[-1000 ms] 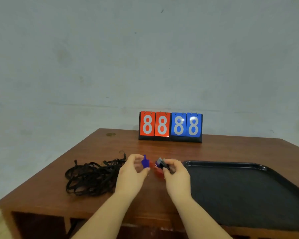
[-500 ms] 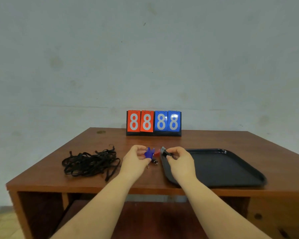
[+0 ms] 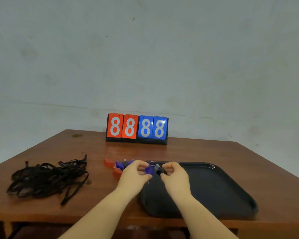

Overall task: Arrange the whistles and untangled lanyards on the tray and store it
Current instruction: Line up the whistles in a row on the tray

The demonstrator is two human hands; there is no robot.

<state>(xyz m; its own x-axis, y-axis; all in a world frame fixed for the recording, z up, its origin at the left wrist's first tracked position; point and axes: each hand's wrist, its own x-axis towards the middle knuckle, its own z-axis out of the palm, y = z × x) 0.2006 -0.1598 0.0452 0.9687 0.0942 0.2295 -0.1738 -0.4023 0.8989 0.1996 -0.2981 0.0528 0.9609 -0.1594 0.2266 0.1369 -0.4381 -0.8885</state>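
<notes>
Both hands (image 3: 135, 175) (image 3: 175, 175) shifted over the one tray (image 3: 231, 195), each pinching one whistle (image 3: 148, 169) (image 3: 160, 169).

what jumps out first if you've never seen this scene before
The flip scoreboard at the back of the wooden table catches the eye first, showing 88 in red and 88 in blue. In front, the left hand pinches a blue whistle and the right hand a dark whistle over the black tray's left edge. A tangled heap of black lanyards lies at the left.
</notes>
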